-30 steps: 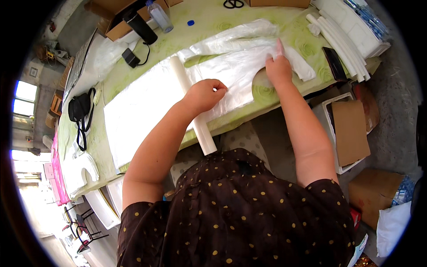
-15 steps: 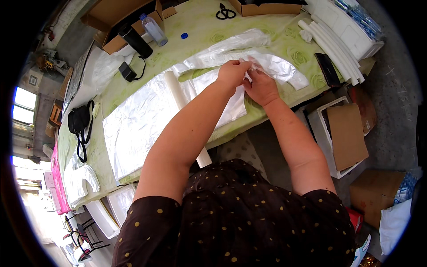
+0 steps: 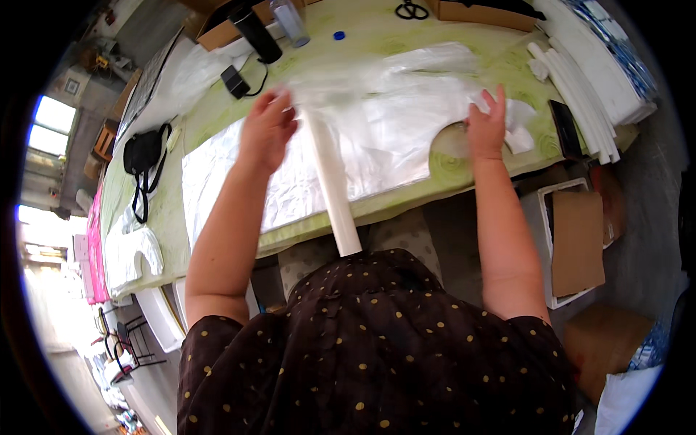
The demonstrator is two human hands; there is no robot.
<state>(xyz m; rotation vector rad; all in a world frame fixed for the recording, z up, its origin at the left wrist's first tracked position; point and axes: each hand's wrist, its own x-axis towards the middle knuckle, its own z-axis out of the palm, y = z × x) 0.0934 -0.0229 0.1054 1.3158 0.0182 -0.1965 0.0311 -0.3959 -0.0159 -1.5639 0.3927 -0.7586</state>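
Note:
A large clear plastic sheet (image 3: 391, 134) lies wrinkled across the table, with a rounded cut-out beside my right hand. My left hand (image 3: 267, 134) is raised over its left part, fingers curled at a blurred edge of the film. Well to the right, my right hand (image 3: 487, 130) is held with its fingers spread, close to the sheet's right end; whether film touches its fingers is hard to see. Between my arms a whitish roll or tube (image 3: 333, 185) lies across the sheet, its near end jutting over the table edge toward my body.
Far on the green patterned tablecloth (image 3: 370, 54) are a black cylinder (image 3: 255, 35), a clear bottle (image 3: 290, 23), a blue cap (image 3: 338, 35), a black adapter (image 3: 235, 82) and scissors (image 3: 412, 10). White tubes (image 3: 580, 105) and a phone (image 3: 565, 129) lie right, a black bag (image 3: 145, 154) left.
My hands, together at the film before, have moved wide apart: the left to the left, the right to the right. The film's upper part has shifted and is smeared by motion. The view has turned slightly.

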